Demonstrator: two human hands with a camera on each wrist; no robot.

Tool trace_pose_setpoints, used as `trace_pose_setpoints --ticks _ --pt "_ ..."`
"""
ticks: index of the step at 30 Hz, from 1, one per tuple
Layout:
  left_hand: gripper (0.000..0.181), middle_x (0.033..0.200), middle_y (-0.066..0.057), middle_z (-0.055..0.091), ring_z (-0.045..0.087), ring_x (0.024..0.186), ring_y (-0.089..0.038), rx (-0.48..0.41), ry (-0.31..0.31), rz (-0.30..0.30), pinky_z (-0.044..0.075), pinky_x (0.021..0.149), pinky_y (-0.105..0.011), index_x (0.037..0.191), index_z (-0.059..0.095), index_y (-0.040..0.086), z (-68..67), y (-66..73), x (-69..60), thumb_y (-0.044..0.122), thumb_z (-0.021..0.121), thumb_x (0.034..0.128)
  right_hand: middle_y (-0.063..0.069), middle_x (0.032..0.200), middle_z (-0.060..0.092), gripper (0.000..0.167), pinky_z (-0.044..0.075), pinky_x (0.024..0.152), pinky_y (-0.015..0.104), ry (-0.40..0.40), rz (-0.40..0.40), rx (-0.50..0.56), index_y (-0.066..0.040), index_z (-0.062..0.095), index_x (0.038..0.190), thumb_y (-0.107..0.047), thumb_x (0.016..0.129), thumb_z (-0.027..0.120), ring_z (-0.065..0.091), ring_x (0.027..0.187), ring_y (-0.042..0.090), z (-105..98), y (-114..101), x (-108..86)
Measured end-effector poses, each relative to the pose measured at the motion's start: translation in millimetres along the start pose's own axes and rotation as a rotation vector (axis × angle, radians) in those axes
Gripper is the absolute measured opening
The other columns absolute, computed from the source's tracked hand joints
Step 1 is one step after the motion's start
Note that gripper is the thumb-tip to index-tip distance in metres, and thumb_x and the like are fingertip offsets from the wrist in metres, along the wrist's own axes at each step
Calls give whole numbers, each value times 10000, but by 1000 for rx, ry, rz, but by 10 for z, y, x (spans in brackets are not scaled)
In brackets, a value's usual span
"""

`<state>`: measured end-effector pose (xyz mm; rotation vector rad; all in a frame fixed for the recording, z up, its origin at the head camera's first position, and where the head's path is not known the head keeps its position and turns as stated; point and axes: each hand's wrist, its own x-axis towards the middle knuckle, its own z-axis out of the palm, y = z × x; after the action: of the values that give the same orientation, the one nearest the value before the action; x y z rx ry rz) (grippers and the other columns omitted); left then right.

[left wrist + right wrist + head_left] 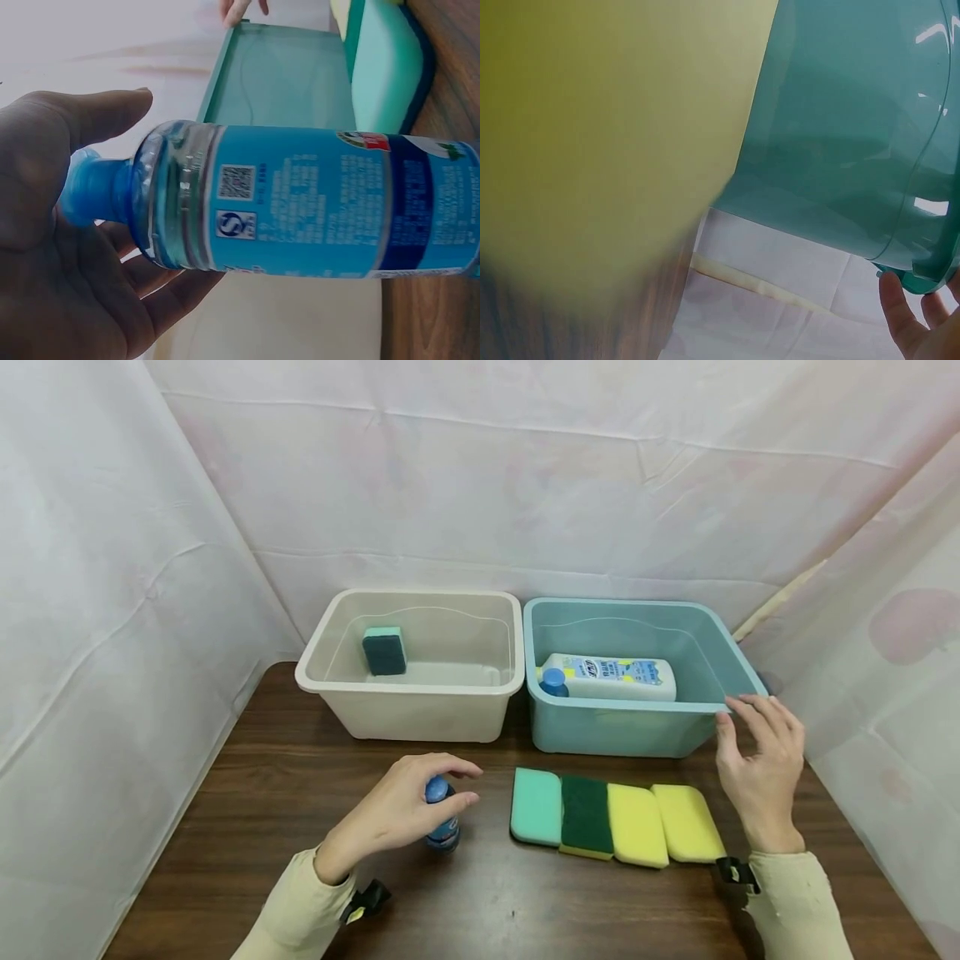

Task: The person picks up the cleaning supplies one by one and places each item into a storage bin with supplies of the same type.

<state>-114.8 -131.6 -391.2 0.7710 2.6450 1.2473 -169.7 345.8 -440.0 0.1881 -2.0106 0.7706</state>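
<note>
My left hand [397, 802] is around the upper part of a small blue bottle [442, 837] standing upright on the table. In the left wrist view, its thumb is spread away from the blue cap [94, 187] and the fingers reach behind the bottle, loosely extended. At the front right corner of the light blue bin [618, 727], my right hand [767, 760] pinches the rim, thumb outside and fingertips over the edge. The right wrist view shows these fingers [900, 311] at the bin's rim; part of the hand is cut off.
A white bottle [630, 678] and a blue-capped bottle [553, 682] lie inside the blue bin. The beige bin [420, 714] beside it contains a sponge [385, 653]. Several sponges [585, 814], teal, dark green and yellow, form a row before the blue bin. Curtains [480, 485] surround the table.
</note>
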Motion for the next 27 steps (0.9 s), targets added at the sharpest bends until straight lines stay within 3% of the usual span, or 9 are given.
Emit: trace_pose_setpoints --ticks 13,17,22,27 --pt "307 1278 69 758 716 1072 -78 -98 20 -18 594 923 -279 1313 731 277 39 -70 -38 326 746 1010 292 1240 716 273 334 1256 518 5 -7 -3 33 784 1168 -181 1008 726 541 1263 549 9 -4 -1" --pt "340 1303 31 757 738 1122 -133 -184 17 -39 590 958 -286 1349 705 247 52 -92 -49 286 744 1013 293 1238 716 271 334 1255 526 5 -8 -3 33 785 1167 -178 1007 728 542 1261 550 12 -2 -5" --pt "326 1304 -2 763 742 1158 -237 -209 13 -41 579 978 -298 1339 711 235 60 -125 -68 285 731 1018 297 1240 716 272 332 1252 532 8 -5 5 36 785 1162 -178 1005 728 538 1271 554 7 -5 1" --pt "318 1295 20 760 734 1157 -185 -238 -17 -31 579 973 -272 1338 712 235 28 -146 -81 286 728 1025 298 1247 713 278 323 1256 513 4 -1 5 34 785 1167 -186 1008 725 529 1292 553 -1 -5 -6"
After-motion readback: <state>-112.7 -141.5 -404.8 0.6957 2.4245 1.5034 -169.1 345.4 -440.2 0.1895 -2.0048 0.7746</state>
